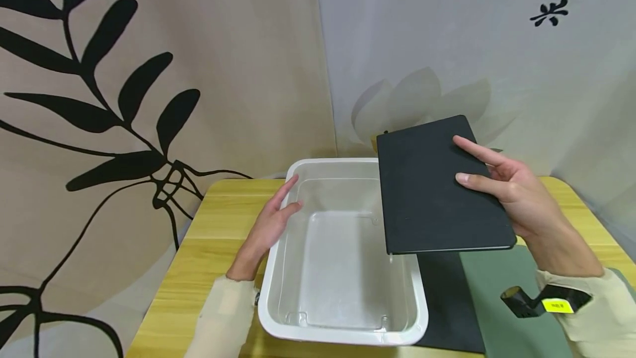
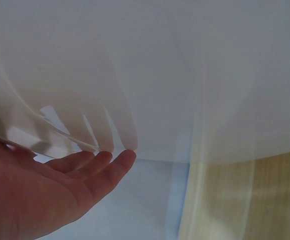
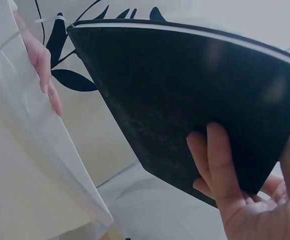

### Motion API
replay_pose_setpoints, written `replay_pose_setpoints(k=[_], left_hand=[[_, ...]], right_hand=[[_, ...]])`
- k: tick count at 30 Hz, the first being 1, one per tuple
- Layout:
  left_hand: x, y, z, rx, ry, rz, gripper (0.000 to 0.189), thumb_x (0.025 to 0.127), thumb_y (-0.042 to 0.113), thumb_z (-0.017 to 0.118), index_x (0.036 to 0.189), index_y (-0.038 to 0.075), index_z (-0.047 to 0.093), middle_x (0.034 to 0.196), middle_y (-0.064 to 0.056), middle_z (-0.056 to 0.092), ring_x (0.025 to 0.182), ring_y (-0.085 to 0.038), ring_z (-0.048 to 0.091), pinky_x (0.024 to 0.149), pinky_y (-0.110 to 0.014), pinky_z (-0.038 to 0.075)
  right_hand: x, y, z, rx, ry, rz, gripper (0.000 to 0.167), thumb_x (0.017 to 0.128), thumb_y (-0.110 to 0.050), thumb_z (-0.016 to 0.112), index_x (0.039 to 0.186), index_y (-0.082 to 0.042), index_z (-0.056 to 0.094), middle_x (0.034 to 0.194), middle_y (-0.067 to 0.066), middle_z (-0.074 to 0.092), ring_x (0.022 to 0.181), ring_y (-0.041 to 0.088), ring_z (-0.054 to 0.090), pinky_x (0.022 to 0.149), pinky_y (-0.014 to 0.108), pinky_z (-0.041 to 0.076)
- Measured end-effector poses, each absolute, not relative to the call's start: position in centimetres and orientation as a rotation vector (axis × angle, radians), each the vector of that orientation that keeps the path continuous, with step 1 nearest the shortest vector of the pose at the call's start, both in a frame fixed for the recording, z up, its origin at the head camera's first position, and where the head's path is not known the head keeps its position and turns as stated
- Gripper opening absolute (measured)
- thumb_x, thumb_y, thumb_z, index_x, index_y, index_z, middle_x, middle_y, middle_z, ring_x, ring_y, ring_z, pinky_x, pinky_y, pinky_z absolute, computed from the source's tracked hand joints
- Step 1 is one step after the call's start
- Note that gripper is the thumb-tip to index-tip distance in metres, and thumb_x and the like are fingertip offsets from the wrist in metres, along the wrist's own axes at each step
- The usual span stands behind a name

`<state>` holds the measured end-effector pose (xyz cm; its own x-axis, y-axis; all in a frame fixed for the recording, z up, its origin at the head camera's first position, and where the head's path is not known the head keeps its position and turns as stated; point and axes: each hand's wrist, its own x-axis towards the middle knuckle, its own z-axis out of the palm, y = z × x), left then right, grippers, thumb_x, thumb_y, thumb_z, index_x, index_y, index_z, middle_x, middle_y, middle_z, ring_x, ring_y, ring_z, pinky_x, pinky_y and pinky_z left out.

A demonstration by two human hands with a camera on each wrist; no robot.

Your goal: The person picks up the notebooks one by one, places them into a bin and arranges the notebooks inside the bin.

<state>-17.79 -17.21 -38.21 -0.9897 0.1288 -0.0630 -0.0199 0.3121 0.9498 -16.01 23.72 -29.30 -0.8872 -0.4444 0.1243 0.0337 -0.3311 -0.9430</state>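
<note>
In the head view my right hand [image 1: 521,203] grips a black hardcover notebook [image 1: 437,192] by its right edge, thumb and index finger on the upper cover. The right wrist view shows other fingers [image 3: 220,165] against the opposite cover. The closed notebook is held tilted above the right side of a white plastic tub [image 1: 343,336]. My left hand [image 1: 270,220] holds the tub's left rim, its thumb over the inner side. Its other fingers [image 2: 110,170] touch the outer wall in the left wrist view. Nothing lies on the visible part of the tub's floor.
A flat black item [image 1: 452,303] and a green one [image 1: 517,286] lie on the wooden table [image 1: 189,297], right of the tub. Behind the table hangs a pale curtain [image 1: 258,70] with dark leaf prints.
</note>
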Motion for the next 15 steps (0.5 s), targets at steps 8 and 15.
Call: replay_pose_setpoints(k=[8,15], left_hand=[[-17.7,-17.2,-38.2,0.091,2.415,1.786,0.059,0.101,0.027,0.053,0.155,0.035,0.031,0.165,0.006,0.016,0.136,-0.032,0.041,0.103,-0.049,0.044],[-17.7,-17.3,-38.2,0.068,2.379,1.806,0.058,0.101,0.029,0.053,0.154,0.038,0.032,0.164,0.005,0.018,0.119,-0.038,0.055,0.089,-0.043,0.053]], right_hand=[[-16.3,22.4,-29.1,-0.527,1.702,-2.233,0.066,0.098,0.008,0.05,0.156,-0.017,0.032,0.131,0.004,0.065,0.09,0.025,0.073,0.069,0.037,0.058],[-16.5,21.5,-29.1,-0.516,1.757,-2.187,0.066,0.098,0.004,0.054,0.156,-0.017,0.031,0.129,0.003,0.066,0.088,0.024,0.074,0.069,0.037,0.058]])
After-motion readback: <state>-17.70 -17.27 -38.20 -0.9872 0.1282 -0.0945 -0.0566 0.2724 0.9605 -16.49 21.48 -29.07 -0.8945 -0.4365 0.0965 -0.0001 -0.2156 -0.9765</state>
